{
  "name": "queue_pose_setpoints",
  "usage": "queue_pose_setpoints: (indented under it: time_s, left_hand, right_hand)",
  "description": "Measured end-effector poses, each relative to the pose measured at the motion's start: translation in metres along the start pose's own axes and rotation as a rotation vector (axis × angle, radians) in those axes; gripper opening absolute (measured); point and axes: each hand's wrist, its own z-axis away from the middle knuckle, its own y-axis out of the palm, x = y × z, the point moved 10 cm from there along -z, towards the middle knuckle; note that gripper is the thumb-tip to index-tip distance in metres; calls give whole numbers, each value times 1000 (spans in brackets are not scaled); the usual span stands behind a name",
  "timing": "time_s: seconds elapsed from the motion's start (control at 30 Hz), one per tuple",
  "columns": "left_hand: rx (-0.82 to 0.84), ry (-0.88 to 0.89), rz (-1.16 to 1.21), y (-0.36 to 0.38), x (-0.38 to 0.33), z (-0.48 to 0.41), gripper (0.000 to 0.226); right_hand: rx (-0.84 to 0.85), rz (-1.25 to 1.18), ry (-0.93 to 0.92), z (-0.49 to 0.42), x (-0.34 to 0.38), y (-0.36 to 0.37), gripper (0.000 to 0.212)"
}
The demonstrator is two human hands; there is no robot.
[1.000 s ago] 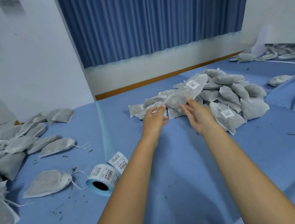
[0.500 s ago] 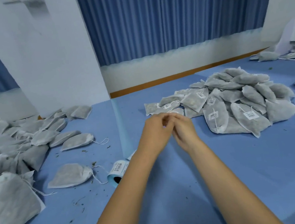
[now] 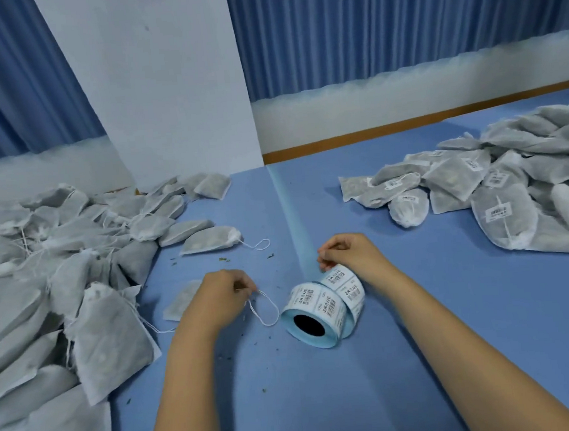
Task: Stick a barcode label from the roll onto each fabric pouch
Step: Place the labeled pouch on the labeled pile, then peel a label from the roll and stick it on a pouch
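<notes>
The roll of barcode labels [image 3: 322,310] lies on its side on the blue table, its dark core facing me. My right hand [image 3: 350,257] rests just behind it, thumb and fingers pinched on the label at the top of the roll. My left hand [image 3: 221,298] is left of the roll, closed on the white drawstring [image 3: 267,311] of a grey fabric pouch [image 3: 180,303]. That pouch lies flat and is partly hidden behind the hand. No label shows on it.
A big heap of unlabelled grey pouches [image 3: 57,269] fills the left side of the table. Labelled pouches [image 3: 498,193] are piled at the right. A white pillar [image 3: 162,88] and blue curtains stand behind. Small dark crumbs dot the blue table [image 3: 327,400].
Both hands left the labelled pile at the right and came back toward me. The left hand took the pouch's drawstring, the right hand pinched a label on the roll. The view swung left.
</notes>
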Motion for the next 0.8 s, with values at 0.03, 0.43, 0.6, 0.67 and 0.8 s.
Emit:
queue_pose_setpoints:
  time_s: [0.03,0.43,0.6,0.67,0.8]
  left_hand:
    - [58,21,12,4,2,3,25]
    - [-292,182,126,-14,-10,4,11]
    - [-436,310,246,-13,-46,10,9]
    - [-406,357,241,-8,-56,10,10]
    - [-426,424,278,-9,-60,13,9]
  right_hand:
    - [1,4,3,-2,-1,1,14]
    - [36,201,-108,6,27,-1,26]
    - [223,357,-328,32,75,35,13]
    - [248,437,-355,34,72,50,12]
    - [154,439,-369,29,65,45,18]
